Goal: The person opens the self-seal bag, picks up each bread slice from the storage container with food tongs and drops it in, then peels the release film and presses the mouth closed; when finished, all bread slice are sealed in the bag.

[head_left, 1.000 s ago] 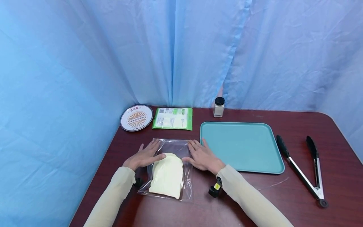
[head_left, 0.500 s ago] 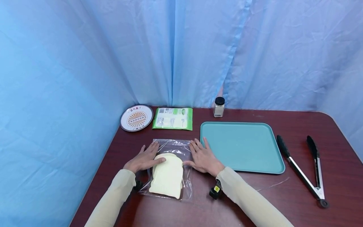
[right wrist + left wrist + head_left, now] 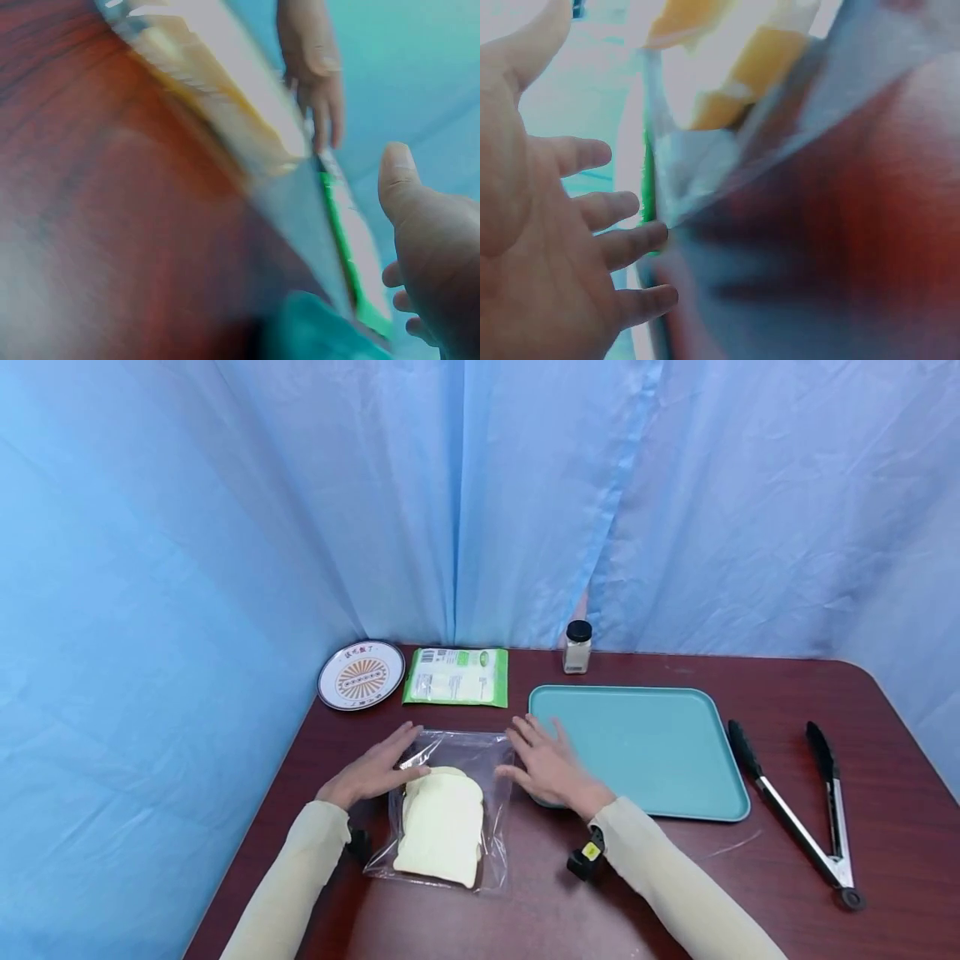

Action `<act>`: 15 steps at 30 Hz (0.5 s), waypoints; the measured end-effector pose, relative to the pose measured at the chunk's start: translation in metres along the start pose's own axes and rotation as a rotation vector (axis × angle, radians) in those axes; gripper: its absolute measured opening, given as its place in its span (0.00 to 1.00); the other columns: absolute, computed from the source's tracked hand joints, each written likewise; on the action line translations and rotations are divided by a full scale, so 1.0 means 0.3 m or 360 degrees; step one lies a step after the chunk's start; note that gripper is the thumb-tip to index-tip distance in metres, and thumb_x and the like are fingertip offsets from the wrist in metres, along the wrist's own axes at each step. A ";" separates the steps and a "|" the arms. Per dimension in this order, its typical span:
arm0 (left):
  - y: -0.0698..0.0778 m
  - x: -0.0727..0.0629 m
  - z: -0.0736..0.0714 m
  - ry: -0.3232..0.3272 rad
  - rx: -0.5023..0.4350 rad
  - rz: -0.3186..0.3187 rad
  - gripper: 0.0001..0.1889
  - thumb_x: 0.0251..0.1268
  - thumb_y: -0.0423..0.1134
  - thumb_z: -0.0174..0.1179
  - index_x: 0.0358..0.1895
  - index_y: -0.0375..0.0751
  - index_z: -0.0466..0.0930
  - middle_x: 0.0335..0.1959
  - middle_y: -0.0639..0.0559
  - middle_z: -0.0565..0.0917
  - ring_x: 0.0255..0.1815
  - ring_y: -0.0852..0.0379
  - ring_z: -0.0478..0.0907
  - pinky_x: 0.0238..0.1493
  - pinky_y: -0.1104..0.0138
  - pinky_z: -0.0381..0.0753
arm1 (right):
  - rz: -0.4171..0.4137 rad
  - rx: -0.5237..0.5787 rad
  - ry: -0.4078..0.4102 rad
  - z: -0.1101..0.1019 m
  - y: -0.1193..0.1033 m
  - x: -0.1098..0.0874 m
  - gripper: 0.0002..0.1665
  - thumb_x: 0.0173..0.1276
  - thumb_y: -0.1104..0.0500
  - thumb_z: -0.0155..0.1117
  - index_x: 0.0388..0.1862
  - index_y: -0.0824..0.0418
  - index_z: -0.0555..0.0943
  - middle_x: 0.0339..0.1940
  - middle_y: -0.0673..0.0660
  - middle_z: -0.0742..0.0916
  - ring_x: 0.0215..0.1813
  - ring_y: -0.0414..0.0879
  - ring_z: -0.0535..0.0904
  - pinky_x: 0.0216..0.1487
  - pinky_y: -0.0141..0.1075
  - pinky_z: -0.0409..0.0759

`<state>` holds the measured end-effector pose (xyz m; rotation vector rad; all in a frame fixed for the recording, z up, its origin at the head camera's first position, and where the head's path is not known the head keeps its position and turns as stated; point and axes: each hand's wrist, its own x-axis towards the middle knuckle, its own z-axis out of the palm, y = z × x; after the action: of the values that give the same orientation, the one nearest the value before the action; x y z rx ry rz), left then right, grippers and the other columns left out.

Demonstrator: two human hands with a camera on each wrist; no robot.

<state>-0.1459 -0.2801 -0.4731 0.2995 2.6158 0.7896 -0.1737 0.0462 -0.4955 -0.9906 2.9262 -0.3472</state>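
Bread slices lie stacked inside a clear plastic bag flat on the table. My left hand is over the bag's upper left edge, its fingers straight and thumb pointing toward the bread. At the upper right edge is my right hand, fingers spread, partly over the tray's left rim. Neither hand grips anything. In the left wrist view my left palm faces the blurred bag with fingers extended. Whether the fingertips still touch the plastic is hard to tell.
A teal tray lies right of the bag, with tongs spread beside it. Toward the back are a patterned plate, a green-and-white packet and a black-capped jar. Blue curtains enclose the table.
Both hands have drawn slightly outward from the bag's upper edges, the left to the left and the right to the right. The bag and bread stay in about the same place.
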 end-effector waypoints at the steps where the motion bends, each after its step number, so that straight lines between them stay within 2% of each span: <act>1: 0.006 0.000 -0.012 0.0037 0.0004 0.0013 0.46 0.68 0.66 0.55 0.82 0.51 0.47 0.84 0.44 0.45 0.84 0.38 0.46 0.79 0.36 0.53 | 0.0020 0.0025 0.0034 -0.018 0.016 -0.009 0.44 0.74 0.32 0.48 0.75 0.62 0.67 0.79 0.65 0.68 0.81 0.62 0.59 0.80 0.66 0.50; 5: 0.043 -0.011 -0.069 0.0161 0.0030 0.0058 0.44 0.69 0.62 0.57 0.81 0.49 0.50 0.84 0.42 0.47 0.83 0.36 0.48 0.78 0.35 0.56 | 0.0121 0.0043 0.0121 -0.095 0.108 -0.072 0.41 0.75 0.35 0.51 0.75 0.62 0.68 0.78 0.65 0.68 0.80 0.64 0.60 0.79 0.68 0.53; 9: 0.087 -0.026 -0.114 0.0292 0.0136 0.0087 0.44 0.68 0.61 0.58 0.80 0.44 0.53 0.83 0.40 0.50 0.83 0.34 0.49 0.79 0.35 0.54 | 0.0262 0.0031 0.0128 -0.165 0.222 -0.161 0.41 0.75 0.36 0.52 0.76 0.62 0.67 0.79 0.66 0.66 0.80 0.66 0.57 0.77 0.69 0.53; 12: 0.115 -0.031 -0.129 0.0386 0.0264 0.0083 0.44 0.69 0.61 0.58 0.80 0.43 0.53 0.82 0.38 0.52 0.83 0.35 0.49 0.80 0.35 0.50 | 0.0341 0.0013 0.0136 -0.209 0.301 -0.232 0.42 0.76 0.35 0.50 0.77 0.62 0.65 0.80 0.67 0.63 0.81 0.67 0.54 0.75 0.71 0.52; 15: 0.146 -0.033 -0.132 0.0432 0.0382 0.0073 0.44 0.69 0.62 0.57 0.80 0.44 0.52 0.82 0.38 0.51 0.83 0.35 0.46 0.79 0.33 0.44 | 0.0379 -0.0011 0.0173 -0.247 0.367 -0.306 0.44 0.75 0.34 0.50 0.77 0.62 0.64 0.80 0.69 0.62 0.80 0.69 0.54 0.73 0.72 0.52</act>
<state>-0.1497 -0.2665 -0.4150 0.3406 2.9759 0.5633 -0.1738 0.2012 -0.4514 -0.6317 3.0992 -0.3914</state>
